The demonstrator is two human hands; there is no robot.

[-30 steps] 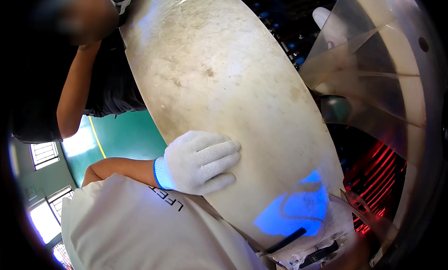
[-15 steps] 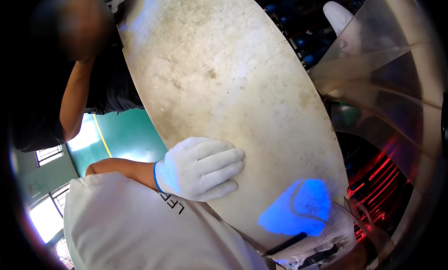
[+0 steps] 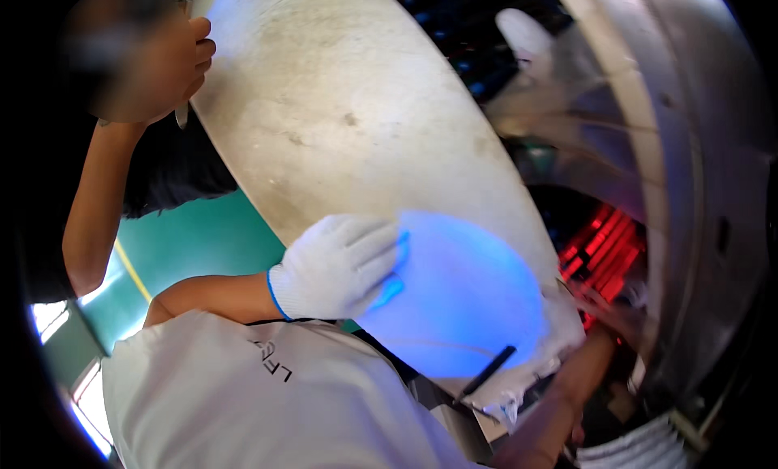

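Note:
My left hand [image 3: 336, 262], in a white knit glove with a blue cuff, lies over the worn, pale tabletop [image 3: 324, 153]. Its fingers are stretched out, and blue light falls across the fingertips. At the lower right my bare right hand [image 3: 613, 313] reaches past the table's edge toward red-lit bars [image 3: 601, 240]. Its fingers are blurred, and what they touch cannot be made out. Between the hands a patch of blue light covers the tabletop. A slim black stick-like thing [image 3: 488, 372] lies at the table's near end, by crumpled clear plastic [image 3: 510, 406].
A co-worker's hand [image 3: 198, 60] is at the table's far left, by a slim metal piece [image 3: 182, 115]. A curved metal frame [image 3: 689, 145] with a see-through panel stands on the right. Beyond the table is a white rounded thing [image 3: 525, 33]. Green floor [image 3: 203, 238] shows at left.
My right arm has come further into view, its hand by the red-lit bars. The blue light patch has grown and reaches my left hand. The view has shifted, showing more of the metal frame.

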